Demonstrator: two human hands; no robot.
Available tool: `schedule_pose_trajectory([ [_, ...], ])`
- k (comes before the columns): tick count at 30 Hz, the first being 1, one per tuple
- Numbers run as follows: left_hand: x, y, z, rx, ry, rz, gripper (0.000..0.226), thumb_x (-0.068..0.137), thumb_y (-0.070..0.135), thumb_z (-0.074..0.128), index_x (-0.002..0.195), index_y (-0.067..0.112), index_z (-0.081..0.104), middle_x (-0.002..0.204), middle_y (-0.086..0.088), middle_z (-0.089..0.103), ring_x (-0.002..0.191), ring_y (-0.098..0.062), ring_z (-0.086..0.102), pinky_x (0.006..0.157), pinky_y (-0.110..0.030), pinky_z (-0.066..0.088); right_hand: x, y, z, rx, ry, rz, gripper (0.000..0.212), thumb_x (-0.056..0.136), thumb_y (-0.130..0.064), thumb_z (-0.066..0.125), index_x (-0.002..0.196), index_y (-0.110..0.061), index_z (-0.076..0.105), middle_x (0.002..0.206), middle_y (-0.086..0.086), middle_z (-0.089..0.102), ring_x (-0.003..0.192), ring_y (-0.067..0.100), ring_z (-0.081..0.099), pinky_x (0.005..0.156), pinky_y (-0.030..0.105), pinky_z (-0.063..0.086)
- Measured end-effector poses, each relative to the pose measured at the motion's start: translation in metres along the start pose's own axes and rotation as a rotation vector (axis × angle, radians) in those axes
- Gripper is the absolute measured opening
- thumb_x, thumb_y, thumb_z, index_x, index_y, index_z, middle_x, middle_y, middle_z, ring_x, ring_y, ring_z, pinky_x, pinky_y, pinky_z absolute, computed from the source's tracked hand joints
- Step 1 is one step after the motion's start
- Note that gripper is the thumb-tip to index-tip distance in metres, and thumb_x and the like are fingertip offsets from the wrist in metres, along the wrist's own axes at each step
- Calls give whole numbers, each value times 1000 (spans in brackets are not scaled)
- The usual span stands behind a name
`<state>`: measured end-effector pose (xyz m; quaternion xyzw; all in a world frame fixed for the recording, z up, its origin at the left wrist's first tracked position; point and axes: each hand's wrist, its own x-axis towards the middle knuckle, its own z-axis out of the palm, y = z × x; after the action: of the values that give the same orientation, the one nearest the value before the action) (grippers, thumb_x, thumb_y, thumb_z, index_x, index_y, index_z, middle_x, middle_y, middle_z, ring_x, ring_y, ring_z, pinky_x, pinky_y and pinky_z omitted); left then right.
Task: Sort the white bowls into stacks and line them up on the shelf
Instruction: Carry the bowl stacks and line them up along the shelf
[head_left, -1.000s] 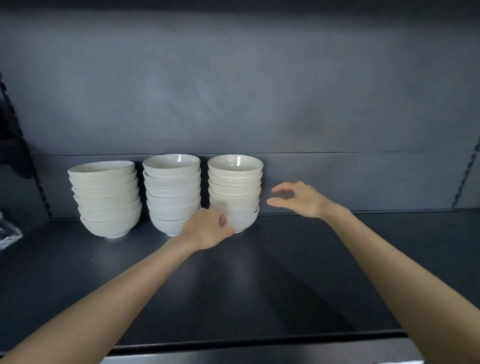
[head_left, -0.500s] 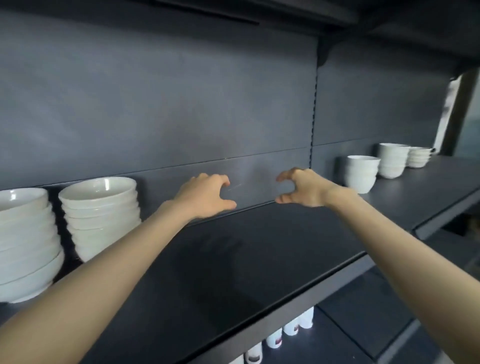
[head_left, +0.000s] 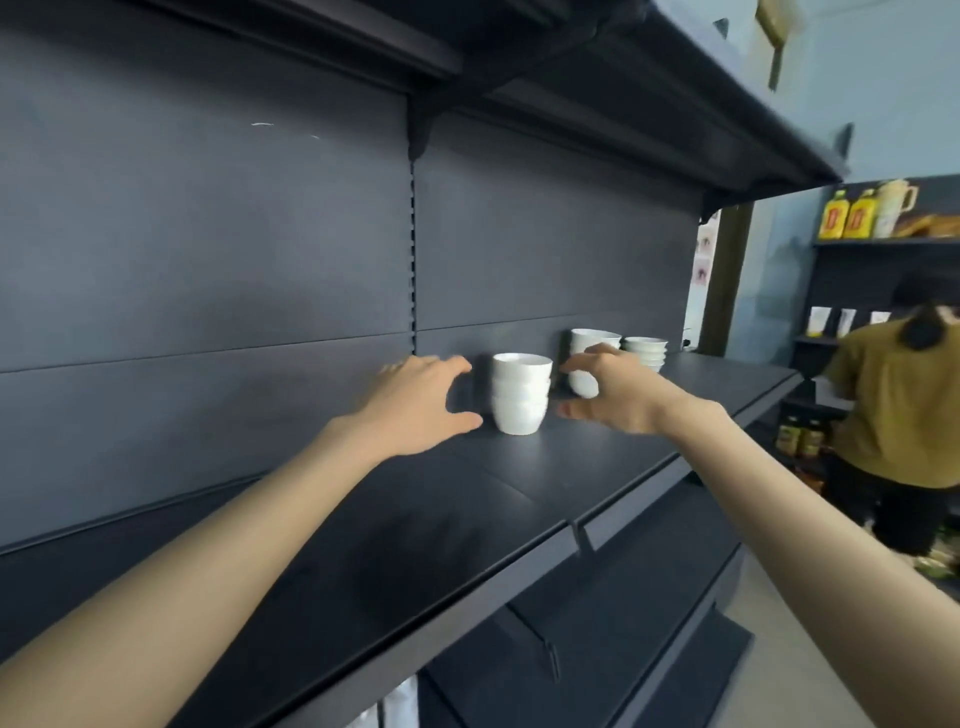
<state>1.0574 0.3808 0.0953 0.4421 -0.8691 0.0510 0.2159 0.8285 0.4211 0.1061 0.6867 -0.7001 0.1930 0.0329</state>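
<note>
A short stack of small white bowls (head_left: 521, 392) stands on the dark shelf (head_left: 467, 519), near its back. My left hand (head_left: 415, 405) is open just left of that stack, fingers spread, not touching it. My right hand (head_left: 605, 392) is open just to the right, also apart from it. Behind my right hand a second stack of white bowls (head_left: 592, 343) is partly hidden. A third, lower stack (head_left: 645, 351) sits further right along the shelf.
A dark back panel (head_left: 260, 234) rises behind the shelf and another shelf (head_left: 675, 78) hangs overhead. A person in an olive shirt (head_left: 898, 405) stands at the right by shelves with bottles (head_left: 852, 215). Lower shelves (head_left: 623, 623) jut out below.
My view has swung right along the shelf, so the three tall stacks on the left are out of sight. Both hands have moved right and now flank the nearest short stack.
</note>
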Motion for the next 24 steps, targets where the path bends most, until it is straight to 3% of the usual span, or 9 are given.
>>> schedule_pose_trajectory([
  [5, 64, 47, 46, 74, -41, 20, 60, 88, 50, 56, 139, 24, 40, 131, -3, 55, 121, -26, 48, 95, -36, 39, 28, 87, -2, -15, -29, 41, 60, 85, -39, 67, 138, -19, 46, 139, 8, 40, 127, 28, 42, 105, 39, 37],
  [10, 140, 79, 75, 66, 4, 41, 55, 89, 47, 57, 137, 27, 41, 130, 0, 53, 120, -26, 47, 92, -34, 39, 76, 164, -8, -10, 6, 37, 61, 86, -39, 66, 139, -17, 45, 141, 6, 38, 124, 23, 44, 102, 34, 38],
  [15, 209, 97, 125, 51, 29, 49, 59, 89, 52, 55, 139, 28, 38, 129, 2, 53, 123, -22, 44, 91, -33, 37, 129, 237, 1, -5, 7, 54, 50, 86, -39, 66, 129, -20, 53, 131, 8, 44, 117, 27, 46, 100, 40, 40],
  [24, 351, 140, 197, 12, 19, 27, 57, 87, 49, 57, 134, 21, 41, 125, 0, 53, 114, -25, 50, 83, -34, 44, 233, 351, 5, 5, -9, 49, 58, 84, -39, 68, 135, -18, 49, 135, 9, 42, 120, 30, 46, 101, 40, 40],
])
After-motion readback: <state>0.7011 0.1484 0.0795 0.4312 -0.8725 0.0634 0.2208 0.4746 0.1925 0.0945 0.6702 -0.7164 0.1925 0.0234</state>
